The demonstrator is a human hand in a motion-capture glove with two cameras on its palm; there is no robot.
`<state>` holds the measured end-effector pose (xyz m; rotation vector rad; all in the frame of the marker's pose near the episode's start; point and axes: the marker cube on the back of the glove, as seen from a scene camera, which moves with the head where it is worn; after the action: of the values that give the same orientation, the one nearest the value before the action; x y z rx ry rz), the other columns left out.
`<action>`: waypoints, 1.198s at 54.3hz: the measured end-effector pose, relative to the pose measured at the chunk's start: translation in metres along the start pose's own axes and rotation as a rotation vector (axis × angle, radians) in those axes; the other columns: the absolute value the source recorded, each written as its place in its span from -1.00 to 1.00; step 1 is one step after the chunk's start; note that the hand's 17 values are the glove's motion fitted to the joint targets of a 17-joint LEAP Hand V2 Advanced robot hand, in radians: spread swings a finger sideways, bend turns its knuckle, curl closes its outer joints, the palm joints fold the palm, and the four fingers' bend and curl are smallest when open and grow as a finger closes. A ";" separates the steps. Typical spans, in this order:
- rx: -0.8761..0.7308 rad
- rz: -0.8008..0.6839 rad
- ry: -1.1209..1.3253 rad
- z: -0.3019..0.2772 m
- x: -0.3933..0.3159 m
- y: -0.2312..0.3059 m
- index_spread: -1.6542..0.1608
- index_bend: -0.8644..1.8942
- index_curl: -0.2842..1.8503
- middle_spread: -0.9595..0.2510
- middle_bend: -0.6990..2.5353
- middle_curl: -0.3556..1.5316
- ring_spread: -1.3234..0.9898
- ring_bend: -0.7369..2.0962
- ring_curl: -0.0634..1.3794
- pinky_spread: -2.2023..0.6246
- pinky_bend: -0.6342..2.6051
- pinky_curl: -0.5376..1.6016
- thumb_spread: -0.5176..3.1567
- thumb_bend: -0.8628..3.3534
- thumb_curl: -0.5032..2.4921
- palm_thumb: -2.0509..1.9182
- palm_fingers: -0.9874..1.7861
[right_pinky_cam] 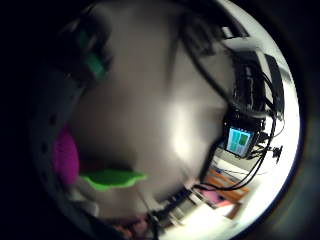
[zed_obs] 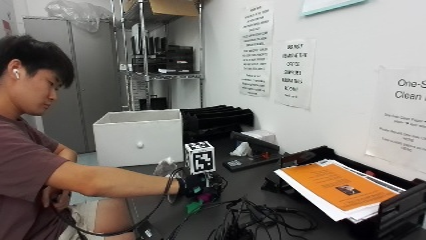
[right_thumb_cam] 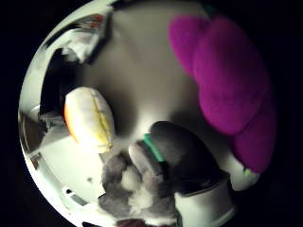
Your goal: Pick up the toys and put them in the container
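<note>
The black-gloved right hand [zed_obs: 190,186] reaches low over the dark worktop [zed_obs: 266,200], its fingers [right_thumb_cam: 182,158] curled round a fuzzy magenta plush toy [right_thumb_cam: 227,80] with a bright green leaf-shaped part [right_pinky_cam: 112,178]. A small grey-and-white furry toy [right_thumb_cam: 130,187] and a rounded yellow-and-white toy [right_thumb_cam: 87,120] lie just beside the palm. Farther back stands the white box container [zed_obs: 138,136]

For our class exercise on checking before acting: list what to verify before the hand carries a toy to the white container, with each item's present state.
1. Gloved right hand down at the table: ok.
2. Purple plush toy close to the palm: ok.
3. Fingers closed on it: cannot tell.
4. White container on the table, top open: ok.
5. Grey plush toy and orange-and-white toy not yet collected: not ok.
</note>
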<state>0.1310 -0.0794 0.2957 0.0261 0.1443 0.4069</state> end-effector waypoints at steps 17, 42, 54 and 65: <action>-0.249 -0.047 0.043 -0.028 -0.003 0.009 0.55 -0.08 -0.49 0.16 -0.13 -0.10 -0.12 0.31 -0.26 0.31 -0.03 -0.13 -0.14 -0.51 -0.35 0.30 0.60; 0.041 -0.269 0.006 -0.255 -0.082 0.050 0.52 0.15 -0.27 0.25 0.10 0.12 -0.12 0.44 -0.14 0.30 0.01 -0.07 -0.30 -0.56 -0.21 0.31 0.56; 0.257 -0.405 -0.043 -0.379 -0.178 0.086 0.53 0.23 -0.15 0.29 0.13 0.16 -0.11 0.49 -0.12 0.30 0.03 -0.05 -0.34 -0.57 -0.15 0.31 0.55; 0.375 -0.614 -0.081 -0.415 -0.298 0.130 0.55 0.25 -0.07 0.32 0.17 0.19 -0.10 0.51 -0.11 0.30 0.03 -0.04 -0.36 -0.58 -0.10 0.32 0.54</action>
<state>-0.2512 -0.0801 -0.0680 0.3586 0.1399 -0.2387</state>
